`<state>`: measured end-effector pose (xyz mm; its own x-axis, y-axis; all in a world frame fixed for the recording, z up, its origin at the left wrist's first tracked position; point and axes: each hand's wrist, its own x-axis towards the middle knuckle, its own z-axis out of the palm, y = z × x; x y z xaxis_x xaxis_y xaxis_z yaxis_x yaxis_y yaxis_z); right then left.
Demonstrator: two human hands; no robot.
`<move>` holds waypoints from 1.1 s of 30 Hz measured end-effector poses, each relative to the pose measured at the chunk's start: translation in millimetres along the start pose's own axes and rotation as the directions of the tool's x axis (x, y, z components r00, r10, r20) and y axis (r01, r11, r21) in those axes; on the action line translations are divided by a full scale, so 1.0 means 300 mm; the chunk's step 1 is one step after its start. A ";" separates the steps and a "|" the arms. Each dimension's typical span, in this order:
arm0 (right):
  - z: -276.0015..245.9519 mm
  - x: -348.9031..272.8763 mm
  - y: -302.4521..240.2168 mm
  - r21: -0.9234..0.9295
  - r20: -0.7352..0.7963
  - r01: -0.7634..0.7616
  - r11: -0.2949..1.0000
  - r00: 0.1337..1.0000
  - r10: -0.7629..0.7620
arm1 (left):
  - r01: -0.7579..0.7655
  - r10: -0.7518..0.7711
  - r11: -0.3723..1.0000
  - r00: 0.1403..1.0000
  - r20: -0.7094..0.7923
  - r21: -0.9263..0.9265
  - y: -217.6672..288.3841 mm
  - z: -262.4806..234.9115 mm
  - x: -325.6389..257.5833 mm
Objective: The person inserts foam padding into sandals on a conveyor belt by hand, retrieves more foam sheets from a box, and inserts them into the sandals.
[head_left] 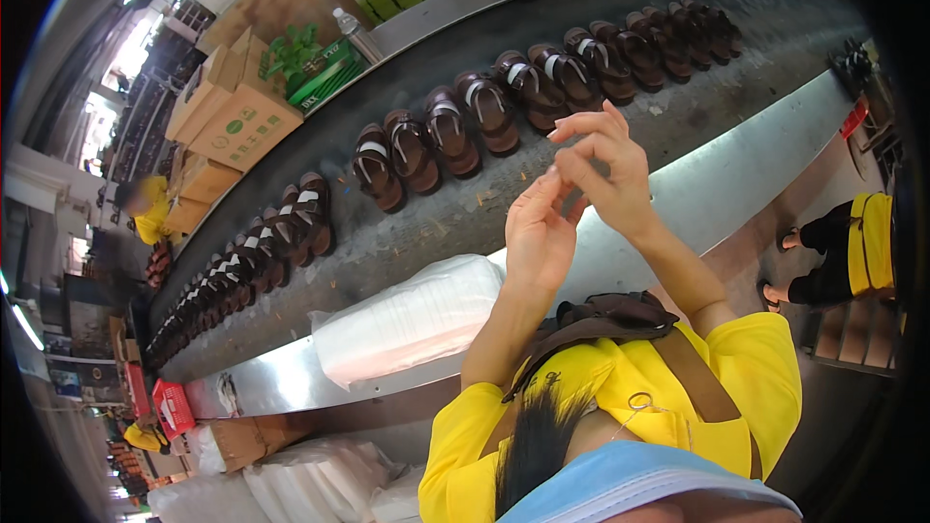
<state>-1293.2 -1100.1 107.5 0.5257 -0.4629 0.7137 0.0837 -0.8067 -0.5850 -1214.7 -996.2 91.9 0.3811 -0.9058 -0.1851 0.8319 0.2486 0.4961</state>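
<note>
My left hand and my right hand are raised together above the near edge of the conveyor belt. Their fingertips meet in a pinch, and anything between them is too small or hidden to make out. The right hand's other fingers are bent and slightly apart. Beyond my hands, a row of dark brown sandals with pale pieces on many of their straps lies across the belt. A second row of sandals runs off along the belt to the left. Neither hand touches a sandal.
A white plastic-wrapped stack rests on the metal ledge left of my forearms. Cardboard boxes, a green carton and a clear bottle line the far side. A person in yellow stands at right.
</note>
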 end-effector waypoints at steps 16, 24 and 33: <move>-0.119 -0.034 0.029 0.422 0.287 -0.503 0.754 0.863 0.415 | -0.167 0.179 0.971 0.982 -0.057 0.172 -0.065 0.021 0.027; -0.169 -0.052 0.069 0.084 0.435 -0.322 0.943 0.863 0.256 | -0.406 0.523 0.009 0.781 0.341 0.914 -0.094 0.003 0.030; -0.197 -0.077 0.116 0.005 0.482 -0.116 0.993 0.871 0.099 | -0.448 0.501 -0.138 0.737 0.453 0.883 -0.104 0.035 0.034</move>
<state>-1352.5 -1139.1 93.6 0.8739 -0.3061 0.3776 0.0267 -0.7454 -0.6660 -1241.2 -1016.7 83.5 0.5153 -0.6987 0.4962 -0.6420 0.0688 0.7636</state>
